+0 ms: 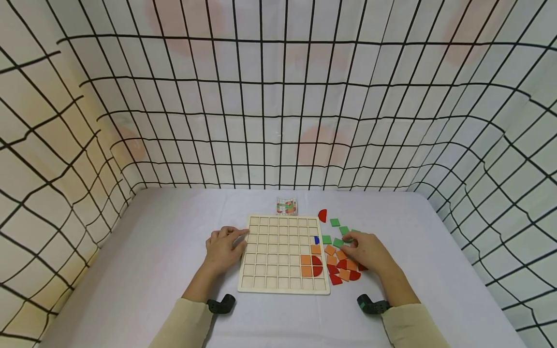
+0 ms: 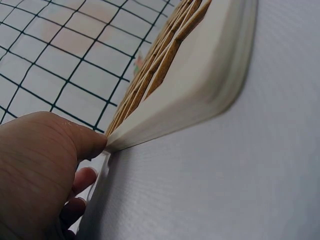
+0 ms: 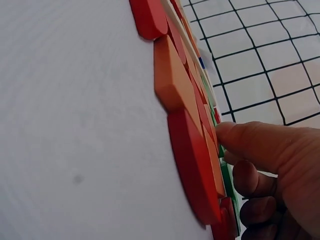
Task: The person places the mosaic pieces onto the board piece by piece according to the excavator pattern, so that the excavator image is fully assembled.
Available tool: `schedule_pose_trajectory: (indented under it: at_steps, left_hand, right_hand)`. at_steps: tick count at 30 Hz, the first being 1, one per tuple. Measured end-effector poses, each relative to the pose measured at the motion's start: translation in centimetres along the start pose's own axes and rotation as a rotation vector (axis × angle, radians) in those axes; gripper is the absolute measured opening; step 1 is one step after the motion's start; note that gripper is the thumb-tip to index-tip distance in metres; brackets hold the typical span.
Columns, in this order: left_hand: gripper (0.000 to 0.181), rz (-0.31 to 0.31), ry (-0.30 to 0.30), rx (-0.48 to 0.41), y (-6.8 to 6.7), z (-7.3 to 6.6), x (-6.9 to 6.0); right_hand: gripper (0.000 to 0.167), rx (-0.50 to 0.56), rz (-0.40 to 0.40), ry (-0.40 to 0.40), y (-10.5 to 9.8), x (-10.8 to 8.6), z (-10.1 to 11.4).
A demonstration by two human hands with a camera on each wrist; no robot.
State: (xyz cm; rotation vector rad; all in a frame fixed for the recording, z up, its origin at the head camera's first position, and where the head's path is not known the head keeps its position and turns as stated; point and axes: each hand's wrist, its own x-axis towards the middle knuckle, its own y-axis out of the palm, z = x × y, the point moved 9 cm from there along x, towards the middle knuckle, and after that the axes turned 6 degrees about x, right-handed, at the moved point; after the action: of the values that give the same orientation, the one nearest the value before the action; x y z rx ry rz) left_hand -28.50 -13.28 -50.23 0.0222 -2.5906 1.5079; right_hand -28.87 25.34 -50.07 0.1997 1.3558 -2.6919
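A pale wooden grid board [image 1: 270, 241] lies flat on the table, with several orange squares, red rounded pieces and a small blue piece in its right-hand cells. At the board's left edge rests my left hand [image 1: 223, 249]; in the left wrist view the thumb [image 2: 92, 142] touches the rim. Beside the board's right edge, my right hand [image 1: 367, 249] reaches in among loose tiles, thumb and index finger apart near a green tile [image 1: 337, 242]. The right wrist view has the thumb close to green pieces, behind an orange tile [image 3: 172, 80] and a red rounded piece [image 3: 190, 165].
A small card with a coloured pattern [image 1: 286, 206] stands behind the board. A red semicircular piece [image 1: 322, 215] lies off the board's far right corner. Black wire mesh [image 1: 283, 116] surrounds the white-covered table [image 1: 143, 232] at the back and sides.
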Motion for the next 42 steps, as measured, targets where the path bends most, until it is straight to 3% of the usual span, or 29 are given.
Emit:
schedule_pose_trajectory:
  at_steps: [10,20,30,42]
  left_hand:
    - [0.036,-0.002,0.000,-0.005,-0.1,0.0,-0.1]
    - [0.036,0.019,-0.014,0.000,0.0,0.1,0.0]
    - [0.037,0.022,-0.002,-0.002,-0.1,-0.1,0.1]
    - [0.037,0.019,-0.003,-0.001,-0.1,-0.2,0.0]
  right_hand:
    - [0.038,-0.108,-0.051,-0.036,-0.2,0.3,0.1]
    - [0.035,-0.168,-0.048,-0.052,-0.2,0.2,0.5]
    - [0.036,-0.143,-0.066,-0.061,-0.3,0.2,0.5]
    - [0.030,-0.062,-0.010,-0.179,1.2,-0.8,3.7]
